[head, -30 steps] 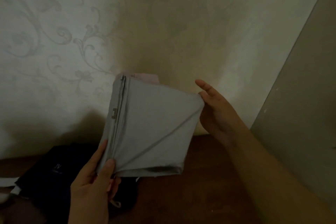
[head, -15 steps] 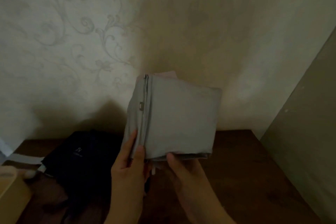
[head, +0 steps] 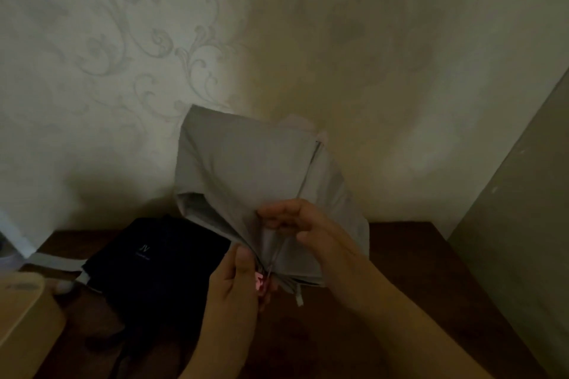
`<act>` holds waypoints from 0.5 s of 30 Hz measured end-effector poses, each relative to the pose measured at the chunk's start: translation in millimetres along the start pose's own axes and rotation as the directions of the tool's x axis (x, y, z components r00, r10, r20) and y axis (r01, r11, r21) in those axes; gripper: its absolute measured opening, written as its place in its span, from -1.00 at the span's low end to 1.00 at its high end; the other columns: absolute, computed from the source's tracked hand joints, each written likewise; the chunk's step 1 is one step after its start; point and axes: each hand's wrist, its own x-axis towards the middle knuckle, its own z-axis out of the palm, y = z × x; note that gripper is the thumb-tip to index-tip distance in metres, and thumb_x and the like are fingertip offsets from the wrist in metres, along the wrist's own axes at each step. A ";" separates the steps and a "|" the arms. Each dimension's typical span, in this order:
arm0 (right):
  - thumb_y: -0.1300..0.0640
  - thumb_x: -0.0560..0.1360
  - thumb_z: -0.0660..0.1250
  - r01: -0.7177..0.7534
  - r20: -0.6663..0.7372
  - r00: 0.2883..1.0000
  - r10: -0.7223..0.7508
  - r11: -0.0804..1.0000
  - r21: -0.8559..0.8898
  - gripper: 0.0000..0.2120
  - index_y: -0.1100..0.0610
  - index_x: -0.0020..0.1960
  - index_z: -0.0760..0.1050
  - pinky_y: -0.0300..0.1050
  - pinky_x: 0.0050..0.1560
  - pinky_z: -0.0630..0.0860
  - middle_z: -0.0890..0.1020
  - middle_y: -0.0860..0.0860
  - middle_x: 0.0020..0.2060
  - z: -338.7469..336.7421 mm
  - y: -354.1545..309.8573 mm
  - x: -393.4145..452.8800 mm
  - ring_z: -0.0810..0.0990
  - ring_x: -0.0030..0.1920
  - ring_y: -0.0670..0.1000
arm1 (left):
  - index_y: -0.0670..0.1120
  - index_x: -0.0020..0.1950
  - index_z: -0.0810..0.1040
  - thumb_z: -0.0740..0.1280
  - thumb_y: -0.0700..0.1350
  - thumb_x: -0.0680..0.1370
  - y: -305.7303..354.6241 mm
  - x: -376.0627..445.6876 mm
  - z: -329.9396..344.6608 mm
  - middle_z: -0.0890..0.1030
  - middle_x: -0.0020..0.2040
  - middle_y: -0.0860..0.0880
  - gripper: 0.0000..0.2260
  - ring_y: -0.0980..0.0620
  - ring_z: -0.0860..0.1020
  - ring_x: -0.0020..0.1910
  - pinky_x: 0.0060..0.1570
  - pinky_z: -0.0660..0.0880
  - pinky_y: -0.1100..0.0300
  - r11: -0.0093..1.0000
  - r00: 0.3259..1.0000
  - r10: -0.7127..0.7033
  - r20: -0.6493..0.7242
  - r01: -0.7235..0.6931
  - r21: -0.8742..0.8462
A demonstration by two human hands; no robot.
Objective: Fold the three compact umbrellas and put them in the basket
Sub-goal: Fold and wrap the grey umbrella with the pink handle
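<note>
I see only a corner of the tan, round-edged basket (head: 21, 317) at lower left, its contents out of view. My left hand (head: 237, 289) and right hand (head: 320, 243) both pinch the grey fabric compact umbrella (head: 246, 169) above the dark wooden table (head: 415, 271), near the patterned wall (head: 123, 55); a folded black umbrella (head: 154, 261) lies beside the basket.

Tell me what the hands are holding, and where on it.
Both hands, left hand and right hand, grip the grey umbrella at the gathered lower end of its canopy.
</note>
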 end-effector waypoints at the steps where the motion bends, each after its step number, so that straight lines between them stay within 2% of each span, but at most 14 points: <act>1: 0.18 0.44 0.08 0.027 0.004 1.000 -0.027 0.998 -0.048 -0.61 -0.01 0.16 0.52 -0.31 0.20 0.38 0.58 -0.17 0.09 -3.9 -2.4 -1.6 0.50 0.18 -0.19 | -0.15 -0.03 0.54 0.11 0.22 0.35 1.6 -0.7 0.3 0.54 -0.40 -0.17 -0.50 0.17 0.39 -0.60 -0.62 0.30 0.34 1.000 1.000 0.006 0.008 -0.006 0.007; 4: 0.22 0.50 0.04 0.115 -0.001 0.993 -0.120 0.953 -0.281 -0.62 -0.02 0.17 0.51 -0.37 0.23 0.31 0.50 -0.13 0.15 -9.3 0.5 -0.9 0.41 0.22 -0.22 | -0.15 -0.11 0.52 0.16 0.15 0.33 4.4 0.1 2.2 0.52 -0.43 -0.15 -0.59 0.16 0.40 -0.60 -0.62 0.31 0.34 1.000 1.000 -0.014 0.020 0.014 -0.003; 6: 0.17 0.51 0.06 0.165 -0.007 0.981 -0.192 0.861 -0.480 -0.66 -0.07 0.11 0.54 -0.20 0.30 0.26 0.51 -0.12 0.18 -6.7 6.9 5.2 0.33 0.28 -0.13 | -0.16 -0.15 0.49 0.22 0.06 0.38 4.8 1.2 4.1 0.50 -0.49 -0.10 -0.71 0.16 0.38 -0.62 -0.63 0.30 0.34 0.998 0.998 -0.058 0.034 0.059 -0.003; 8: 0.12 0.50 0.08 0.237 0.037 0.959 -0.280 0.728 -0.644 -0.68 -0.06 0.05 0.58 0.00 0.34 0.15 0.57 -0.18 0.15 -4.8 14.3 9.2 0.28 0.35 -0.04 | -0.16 -0.05 0.52 0.30 -0.05 0.45 3.4 2.5 5.3 0.52 -0.44 -0.12 -0.81 0.14 0.41 -0.60 -0.62 0.32 0.32 0.995 0.996 -0.080 0.047 0.077 0.056; 9: 0.10 0.48 0.10 0.253 0.049 0.951 -0.307 0.676 -0.692 -0.69 -0.06 0.02 0.59 0.01 0.33 0.09 0.58 -0.20 0.13 -3.6 14.9 9.7 0.24 0.37 -0.04 | -0.15 0.06 0.52 0.31 -0.08 0.47 2.8 3.4 6.0 0.55 -0.36 -0.18 -0.78 0.06 0.48 -0.54 -0.61 0.38 0.25 0.995 0.996 -0.068 0.050 0.064 0.077; 10: 0.08 0.47 0.10 0.260 0.049 0.943 -0.329 0.637 -0.726 -0.70 -0.07 0.00 0.60 0.00 0.32 0.06 0.59 -0.20 0.12 -2.7 14.0 9.9 0.21 0.38 -0.04 | -0.12 0.20 0.49 0.32 -0.10 0.47 3.7 3.8 6.9 0.56 -0.22 -0.31 -0.69 -0.11 0.56 -0.41 -0.54 0.48 0.08 0.996 0.997 -0.047 0.054 0.043 0.077; 11: 0.06 0.47 0.11 0.259 0.046 0.939 -0.341 0.614 -0.746 -0.70 -0.09 0.00 0.60 -0.02 0.32 0.03 0.58 -0.19 0.12 -1.8 11.4 10.0 0.18 0.39 -0.04 | -0.07 0.34 0.39 0.32 -0.10 0.46 5.0 4.4 8.3 0.52 -0.04 -0.44 -0.56 -0.34 0.56 -0.19 -0.33 0.51 -0.14 0.997 0.998 -0.034 0.061 0.029 0.071; 12: 0.06 0.48 0.11 0.259 0.041 0.936 -0.350 0.602 -0.755 -0.70 -0.10 0.00 0.60 -0.03 0.33 0.01 0.58 -0.18 0.13 -1.7 10.3 10.3 0.17 0.39 -0.03 | 0.03 0.45 0.25 0.32 -0.10 0.45 6.5 4.5 9.3 0.45 0.12 -0.49 -0.42 -0.48 0.48 0.01 -0.15 0.50 -0.27 0.997 0.998 -0.042 0.054 0.039 0.063; 13: 0.05 0.48 0.10 0.258 0.037 0.933 -0.358 0.593 -0.763 -0.70 -0.11 0.00 0.60 -0.05 0.33 -0.02 0.58 -0.17 0.13 -2.1 11.2 10.4 0.16 0.40 -0.02 | 0.20 0.49 0.08 0.33 -0.10 0.44 6.5 4.8 9.0 0.40 0.22 -0.49 -0.30 -0.51 0.42 0.10 -0.05 0.46 -0.33 0.996 0.997 -0.067 0.032 0.065 0.060; 15: 0.03 0.49 0.10 0.251 0.038 0.933 -0.359 0.568 -0.784 -0.70 -0.11 -0.01 0.61 -0.07 0.36 -0.06 0.59 -0.15 0.12 -3.8 15.2 9.8 0.17 0.40 -0.01 | 0.51 0.33 -0.15 0.36 -0.07 0.43 7.2 4.7 10.2 0.37 0.24 -0.50 -0.17 -0.47 0.49 0.05 -0.07 0.48 -0.31 0.995 0.997 -0.069 -0.024 0.071 0.073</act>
